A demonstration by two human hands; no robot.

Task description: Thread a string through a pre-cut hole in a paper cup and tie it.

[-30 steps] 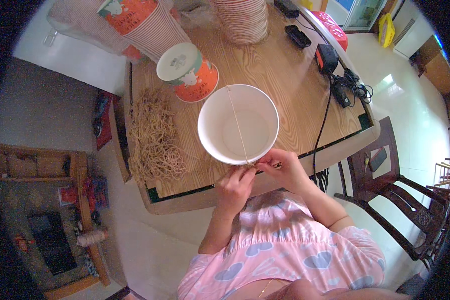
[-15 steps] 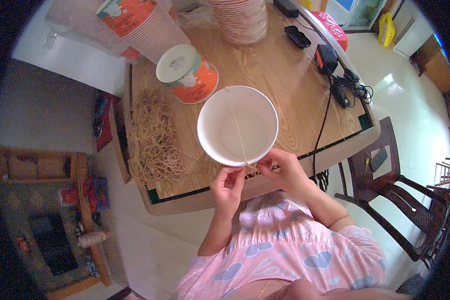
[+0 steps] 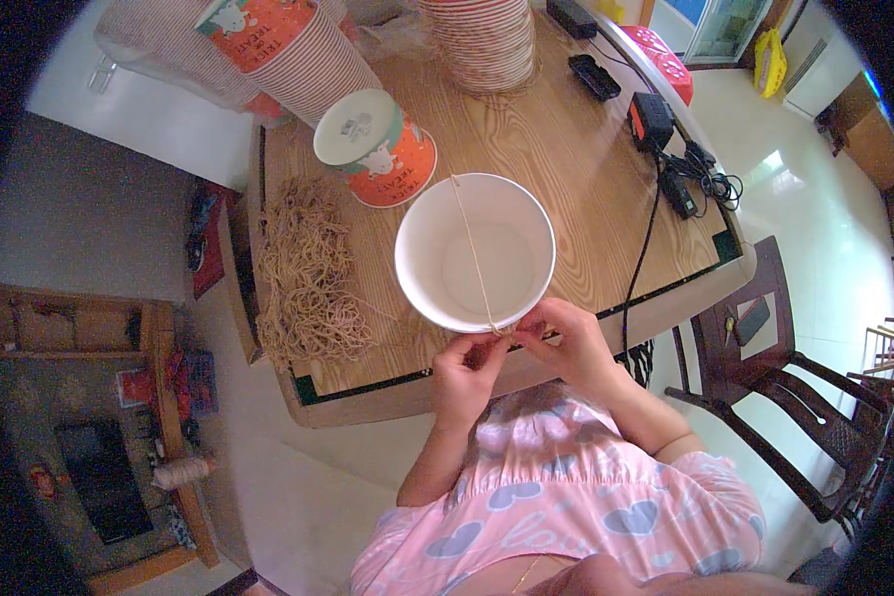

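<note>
Hands, left (image 3: 467, 363) and right (image 3: 564, 343), pinch the near end of a rubber band (image 3: 475, 253) stretched across the mouth of a white paper bowl (image 3: 475, 251) at the counter (image 3: 586, 179) edge. Banding looks midway; seating it likely needs steady tension and a firm grip.

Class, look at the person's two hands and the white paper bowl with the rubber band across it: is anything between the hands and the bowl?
Nothing visible. The left hand and right hand meet at the near rim of the white paper bowl, pinching the rubber band stretched over its mouth.
</note>
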